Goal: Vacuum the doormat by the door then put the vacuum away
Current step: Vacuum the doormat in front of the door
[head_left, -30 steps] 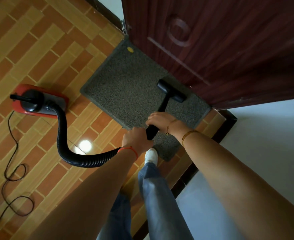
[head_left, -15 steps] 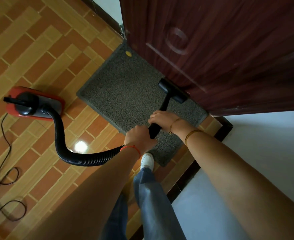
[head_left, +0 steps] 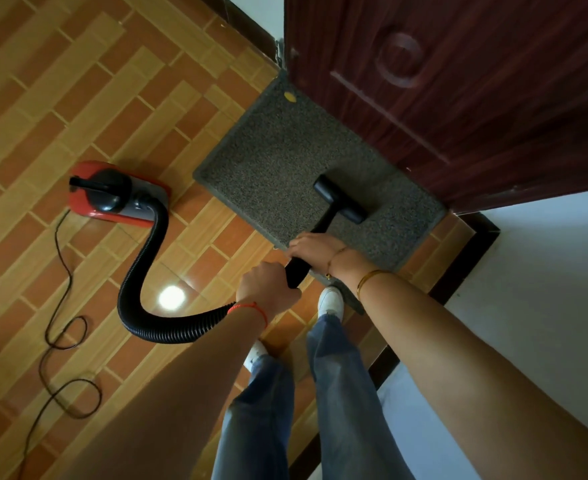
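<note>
Doormat [head_left: 285, 174], grey and speckled, lies on the tiled floor [head_left: 78, 98] against the foot of the dark red door [head_left: 459, 98], and our two hands work over its near edge. We can read no brand or writing anywhere; the only mark is a small yellow spot [head_left: 289, 96] near the mat's far corner, too small to make out.

Our left hand [head_left: 268, 289] is closed in a fist around the black wand [head_left: 297, 271] where the ribbed hose [head_left: 140, 271] joins it, knuckles up, a red string on the wrist. Our right hand [head_left: 315, 245] is clamped over the wand just beyond the left, fingers wrapped from above, with a thin chain and a gold bangle on that wrist. Both forearms reach forward and down, the hands close together but apart.

From the hands the wand slants away to the black floor nozzle [head_left: 341, 199], which sits flat on the mat toward its right side, near the door. The hose loops back to the left and up to the red vacuum body [head_left: 116, 195], which stands on the tiles just left of the mat. A black cord [head_left: 60, 323] trails in loose curls toward the near left. Below the hands we see jeans and white shoes, one toe at the mat's near corner. A white wall [head_left: 545, 289] with a dark skirting runs along the right.
</note>
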Demonstrator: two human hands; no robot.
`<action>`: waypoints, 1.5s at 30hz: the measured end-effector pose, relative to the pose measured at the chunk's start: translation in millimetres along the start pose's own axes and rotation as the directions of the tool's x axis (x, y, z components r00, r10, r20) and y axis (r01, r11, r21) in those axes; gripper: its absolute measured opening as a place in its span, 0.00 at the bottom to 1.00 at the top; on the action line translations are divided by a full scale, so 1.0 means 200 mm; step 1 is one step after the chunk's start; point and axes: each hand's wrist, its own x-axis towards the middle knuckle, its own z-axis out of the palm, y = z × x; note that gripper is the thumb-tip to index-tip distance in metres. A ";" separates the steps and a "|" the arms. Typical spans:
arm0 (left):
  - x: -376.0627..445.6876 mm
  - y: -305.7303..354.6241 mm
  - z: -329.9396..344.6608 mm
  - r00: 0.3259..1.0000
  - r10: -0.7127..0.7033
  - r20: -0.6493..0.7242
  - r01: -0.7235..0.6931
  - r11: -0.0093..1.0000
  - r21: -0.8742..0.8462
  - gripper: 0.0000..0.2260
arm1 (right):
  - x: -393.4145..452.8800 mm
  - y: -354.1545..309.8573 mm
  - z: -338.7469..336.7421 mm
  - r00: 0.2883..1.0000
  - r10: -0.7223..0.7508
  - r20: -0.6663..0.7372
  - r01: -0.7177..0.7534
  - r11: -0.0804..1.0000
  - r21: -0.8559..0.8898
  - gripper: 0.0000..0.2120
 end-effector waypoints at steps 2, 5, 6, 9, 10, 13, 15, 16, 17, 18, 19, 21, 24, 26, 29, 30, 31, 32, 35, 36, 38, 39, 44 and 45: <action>-0.07 -0.12 0.02 1.000 -0.013 0.006 0.013 1.000 0.000 0.07 | 0.04 -0.14 0.01 1.000 -0.006 -0.009 0.006 1.000 0.001 0.17; -0.17 -0.31 0.07 0.999 -0.033 0.016 0.033 0.999 0.001 0.07 | 0.10 -0.35 0.04 0.999 -0.034 -0.013 0.034 0.999 -0.022 0.17; -0.20 -0.37 0.08 0.999 -0.041 0.021 0.041 0.999 0.001 0.07 | 0.12 -0.41 0.05 0.999 -0.043 -0.008 0.043 0.999 -0.028 0.17; -0.29 -0.54 0.10 0.998 -0.060 0.035 0.059 0.998 0.025 0.07 | 0.19 -0.60 0.07 0.998 -0.055 0.013 0.055 0.998 -0.019 0.17; -0.31 -0.59 0.11 0.997 -0.067 0.035 0.066 0.997 0.035 0.07 | 0.21 -0.65 0.07 0.998 -0.060 0.014 0.060 0.998 -0.011 0.17; -0.36 -0.72 0.11 0.997 -0.079 0.012 0.078 0.994 0.081 0.08 | 0.26 -0.79 0.07 0.998 -0.063 0.013 0.063 0.998 0.008 0.16; -0.39 -0.78 0.11 0.997 -0.080 0.001 0.079 0.993 0.092 0.08 | 0.29 -0.85 0.07 0.998 -0.061 0.010 0.061 0.998 0.029 0.16; -0.40 -0.81 0.12 0.997 -0.081 0.001 0.080 0.993 0.092 0.08 | 0.30 -0.87 0.07 0.998 -0.058 0.005 0.058 0.998 0.039 0.16; -0.40 -0.83 0.12 0.997 -0.083 0.003 0.082 0.992 0.091 0.08 | 0.30 -0.89 0.07 0.998 -0.056 0.003 0.055 0.998 0.043 0.16; -0.41 -0.84 0.13 0.996 -0.084 0.003 0.084 0.992 0.090 0.09 | 0.30 -0.91 0.08 0.999 -0.054 0.001 0.054 0.998 0.043 0.16; -0.41 -0.85 0.13 0.996 -0.086 0.004 0.085 0.993 0.088 0.09 | 0.30 -0.91 0.08 0.998 -0.056 -0.001 0.056 0.998 0.041 0.17; -0.40 -0.85 0.15 0.996 -0.083 0.011 0.082 0.993 0.087 0.08 | 0.30 -0.91 0.09 0.998 -0.058 -0.004 0.058 0.998 0.035 0.16; -0.38 -0.82 0.16 0.997 -0.076 0.024 0.074 0.993 0.087 0.09 | 0.28 -0.87 0.11 0.998 -0.055 -0.008 0.056 0.998 0.020 0.17; -0.35 -0.78 0.17 0.997 -0.070 0.031 0.067 0.995 0.075 0.10 | 0.27 -0.82 0.11 0.999 -0.052 0.004 0.052 0.999 0.014 0.18; -0.29 -0.69 0.14 0.998 -0.047 0.039 0.043 0.996 0.079 0.09 | 0.26 -0.71 0.10 0.999 -0.041 0.021 0.040 0.999 0.013 0.19; -0.27 -0.66 0.13 0.999 -0.039 0.038 0.036 0.996 0.080 0.09 | 0.26 -0.67 0.09 0.999 -0.035 0.022 0.035 0.999 0.013 0.19; -0.24 -0.62 0.11 0.999 -0.033 0.036 0.030 0.997 0.076 0.09 | 0.25 -0.62 0.08 0.999 -0.031 0.021 0.031 0.999 0.010 0.19; -0.21 -0.58 0.09 0.999 -0.029 0.032 0.027 0.997 0.066 0.09 | 0.25 -0.57 0.07 0.999 -0.028 0.021 0.028 1.000 0.007 0.19; -0.11 -0.47 0.02 0.999 -0.026 0.022 0.025 0.999 0.035 0.08 | 0.24 -0.41 0.01 1.000 -0.014 0.025 0.014 1.000 0.011 0.18; -0.08 -0.43 0.00 1.000 -0.021 0.015 0.021 0.999 0.033 0.08 | 0.24 -0.35 -0.01 1.000 -0.005 0.022 0.004 1.000 0.010 0.17; -0.01 -0.34 -0.05 1.000 -0.011 0.000 0.011 0.999 0.034 0.08 | 0.22 -0.23 -0.06 1.000 0.011 0.017 -0.011 1.000 0.016 0.17; 0.02 -0.29 -0.08 1.000 -0.010 -0.007 0.010 0.999 0.033 0.08 | 0.21 -0.17 -0.07 1.000 0.015 0.016 -0.015 1.000 0.020 0.17; 0.18 -0.05 -0.19 1.000 -0.018 -0.018 0.018 1.000 0.007 0.09 | 0.20 0.12 -0.17 1.000 -0.010 0.028 0.011 1.000 -0.006 0.16; 0.21 -0.01 -0.21 1.000 -0.019 -0.015 0.019 1.000 -0.003 0.09 | 0.19 0.18 -0.19 1.000 -0.013 0.028 0.013 1.000 -0.012 0.16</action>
